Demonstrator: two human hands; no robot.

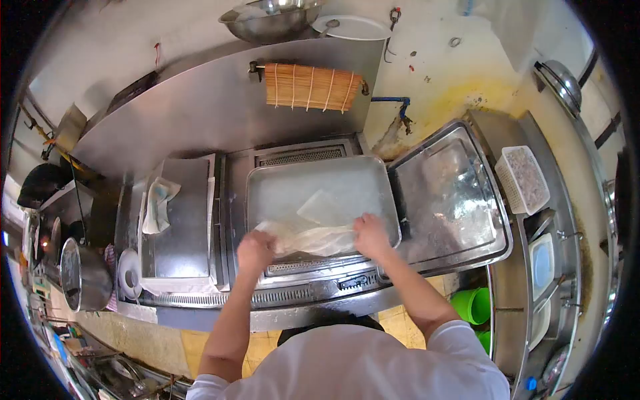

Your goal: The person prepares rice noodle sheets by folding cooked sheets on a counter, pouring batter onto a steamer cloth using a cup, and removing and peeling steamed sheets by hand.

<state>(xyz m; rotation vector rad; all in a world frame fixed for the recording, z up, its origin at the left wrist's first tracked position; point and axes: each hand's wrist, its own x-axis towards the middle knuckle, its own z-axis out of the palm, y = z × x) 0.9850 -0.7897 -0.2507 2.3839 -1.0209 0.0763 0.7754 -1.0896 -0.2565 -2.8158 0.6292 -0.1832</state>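
My left hand (257, 252) and my right hand (371, 237) are closed on opposite ends of a thin, pale, crumpled sheet (313, 239). It is partly see-through and stretches between them above the near side of a rectangular metal tray (267, 180). Whether the sheet is cloth or food, I cannot tell. A flatter pale corner (321, 207) lies behind it on the tray, and may belong to the same sheet. The tray rests over a slotted metal counter (280, 295).
Right of the tray is a second, wet shiny tray (460, 200). A flat metal box (180, 230) bearing a crumpled cloth (159, 203) stands left. Further out are a metal pot (87, 273), a white basket (522, 180) and a green bucket (472, 305). A bamboo mat (312, 87) hangs behind.
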